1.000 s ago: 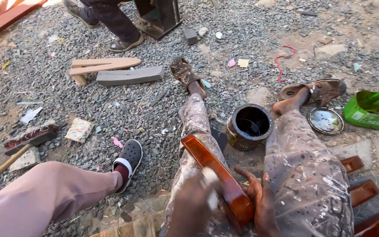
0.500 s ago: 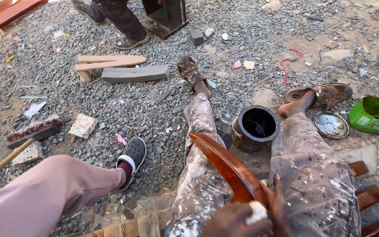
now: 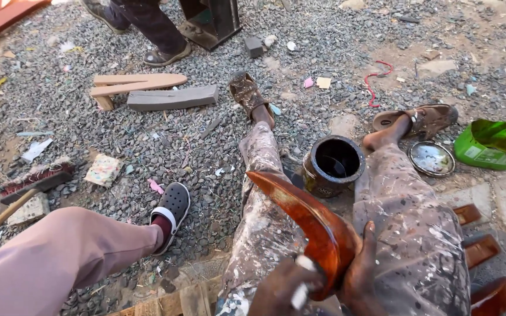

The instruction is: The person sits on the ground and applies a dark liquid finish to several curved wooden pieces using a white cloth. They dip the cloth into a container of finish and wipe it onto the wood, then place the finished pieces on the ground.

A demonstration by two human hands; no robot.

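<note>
Head view: right hand [image 3: 361, 275] grips the curved, glossy brown wooden piece [image 3: 306, 216] from beneath, above the paint-spattered lap. Left hand [image 3: 282, 289] clutches a small pale thing [image 3: 298, 295] against the wood's lower end; an open paint tin [image 3: 333, 165] sits between the legs.

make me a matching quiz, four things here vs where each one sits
Things:
1. curved wood piece
2. open can
3. round lid
4. grey block

Places:
a. on gravel beside the pale wood offcuts
b. between the person's legs
c. in both hands
d. on the ground next to the green container

Pairs: 1-c, 2-b, 3-d, 4-a
</note>
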